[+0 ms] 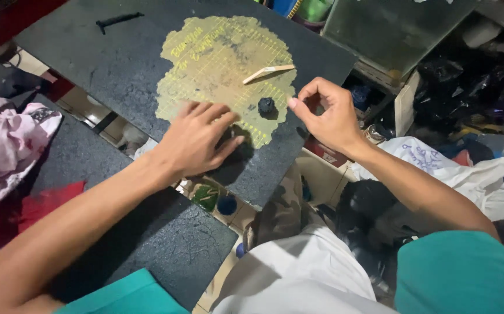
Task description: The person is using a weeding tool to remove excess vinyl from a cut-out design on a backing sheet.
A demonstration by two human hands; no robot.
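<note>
Left hand (196, 139) lies flat, fingers spread, on the table (118, 64); right hand (327, 113) fingers curl empty beside 1 dark lump (267, 106).

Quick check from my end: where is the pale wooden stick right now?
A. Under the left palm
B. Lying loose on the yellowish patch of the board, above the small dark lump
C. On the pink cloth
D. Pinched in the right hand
B: the wooden stick lies free on the yellowish patch, above the small dark lump; neither the left hand nor the right hand touches it.

Matt, rough dark board (118, 64) with worn yellow patch (217, 64); pale wooden stick (268, 72); pink cloth (2, 145)
</note>
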